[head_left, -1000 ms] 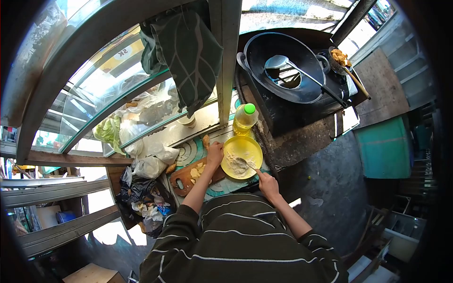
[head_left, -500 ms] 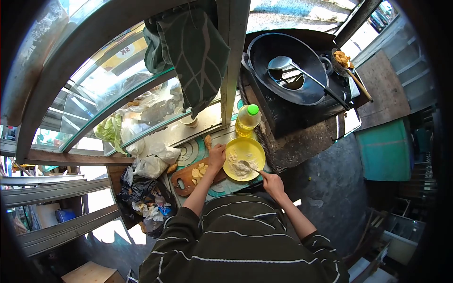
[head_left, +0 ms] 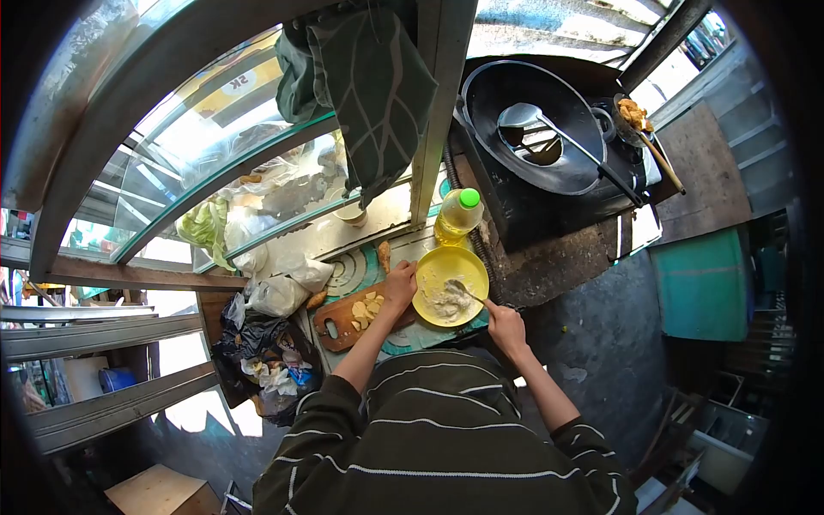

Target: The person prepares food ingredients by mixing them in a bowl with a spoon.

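Note:
A yellow bowl (head_left: 477, 273) rests on the counter in front of me, holding a pale, lumpy flour mixture (head_left: 448, 302). My left hand (head_left: 401, 287) is closed on the bowl's left rim. In my right hand (head_left: 505, 328) is the handle of a spoon (head_left: 468, 293), whose head sits in the mixture. Partly under my left forearm lies a wooden cutting board (head_left: 337, 321) bearing pale yellow slices (head_left: 366, 311). Just beyond the bowl stands a bottle of yellow oil (head_left: 457, 216) with a green cap.
At the upper right, a black wok (head_left: 489, 94) with a metal spatula (head_left: 566, 133) in it sits on the stove. Beside it, a strainer holds fried food (head_left: 635, 114). A glass case (head_left: 249, 172) with a hanging cloth (head_left: 378, 103) stands left; a black trash bag (head_left: 245, 343) is lower left.
The spoon head has shifted within the mixture and now sits farther from me. The mixture looks wetter and more clumped. The whole view has shifted slightly.

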The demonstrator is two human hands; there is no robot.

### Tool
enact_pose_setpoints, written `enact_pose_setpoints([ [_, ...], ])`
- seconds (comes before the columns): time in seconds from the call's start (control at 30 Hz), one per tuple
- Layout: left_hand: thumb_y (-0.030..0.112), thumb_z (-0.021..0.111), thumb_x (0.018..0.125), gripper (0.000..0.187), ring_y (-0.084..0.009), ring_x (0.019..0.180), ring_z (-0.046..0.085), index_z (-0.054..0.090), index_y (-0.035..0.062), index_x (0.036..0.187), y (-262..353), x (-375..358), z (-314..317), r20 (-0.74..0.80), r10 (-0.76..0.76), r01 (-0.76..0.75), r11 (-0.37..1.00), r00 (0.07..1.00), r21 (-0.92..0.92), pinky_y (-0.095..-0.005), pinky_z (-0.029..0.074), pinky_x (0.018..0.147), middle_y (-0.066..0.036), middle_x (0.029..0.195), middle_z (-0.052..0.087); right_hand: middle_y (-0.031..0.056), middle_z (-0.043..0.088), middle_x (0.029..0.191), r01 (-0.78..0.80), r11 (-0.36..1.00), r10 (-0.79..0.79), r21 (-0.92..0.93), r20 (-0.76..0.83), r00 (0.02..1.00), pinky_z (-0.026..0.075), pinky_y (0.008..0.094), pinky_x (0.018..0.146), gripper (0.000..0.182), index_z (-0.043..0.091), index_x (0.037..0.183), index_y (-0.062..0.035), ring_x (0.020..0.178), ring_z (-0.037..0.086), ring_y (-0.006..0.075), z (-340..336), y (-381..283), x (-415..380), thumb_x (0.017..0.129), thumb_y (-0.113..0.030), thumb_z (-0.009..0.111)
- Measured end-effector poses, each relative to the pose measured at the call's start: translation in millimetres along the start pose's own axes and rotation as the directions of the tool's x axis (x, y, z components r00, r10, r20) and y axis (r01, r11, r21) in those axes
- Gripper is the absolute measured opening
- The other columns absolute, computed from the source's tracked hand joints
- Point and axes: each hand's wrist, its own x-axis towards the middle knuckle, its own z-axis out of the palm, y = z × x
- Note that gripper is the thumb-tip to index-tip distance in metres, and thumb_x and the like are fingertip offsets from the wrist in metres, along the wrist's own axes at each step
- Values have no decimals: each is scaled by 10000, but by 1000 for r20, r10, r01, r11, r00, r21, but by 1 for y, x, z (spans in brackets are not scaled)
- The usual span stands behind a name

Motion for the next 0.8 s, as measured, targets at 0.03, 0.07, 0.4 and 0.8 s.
enact_pose_setpoints([
  [0.03, 56, 533, 761, 210, -339, 703, 578, 628, 59, 948, 3, 1, 0, -3, -7, 7, 1000, 1000, 2, -391, 462, 610, -152, 775, 576, 170, 600, 702, 4, 1000, -3, 21, -44, 999, 483, 463, 578, 287, 614, 1035, -159, 636, 597, 355, 1, -2, 5, 776, -115, 499],
  [0.07, 57, 533, 761, 213, -340, 707, 578, 628, 61, 951, 5, 2, -1, -9, -15, 15, 1000, 1000, 5, -391, 463, 613, -153, 779, 577, 170, 600, 702, 6, 1000, -5, 18, -44, 999, 483, 463, 578, 287, 614, 1035, -159, 636, 597, 355, 6, -5, 6, 776, -115, 499],
  [0.4, 26, 516, 751, 225, -331, 712, 583, 621, 39, 949, -9, -1, 3, 0, 6, -6, 998, 1000, 57, -392, 481, 625, -146, 781, 569, 198, 601, 721, -79, 997, 80, 16, -27, 996, 482, 434, 605, 226, 653, 968, -116, 668, 605, 342, -10, 5, -7, 794, -126, 509],
  [0.8, 26, 509, 749, 169, -336, 705, 572, 594, 21, 894, -9, -4, 15, -10, 0, 1, 996, 1000, 86, -405, 477, 621, -148, 766, 548, 220, 602, 754, -191, 958, 210, 213, -71, 975, 486, 445, 645, 235, 665, 952, -118, 731, 599, 374, 13, 12, -14, 803, -163, 489],
])
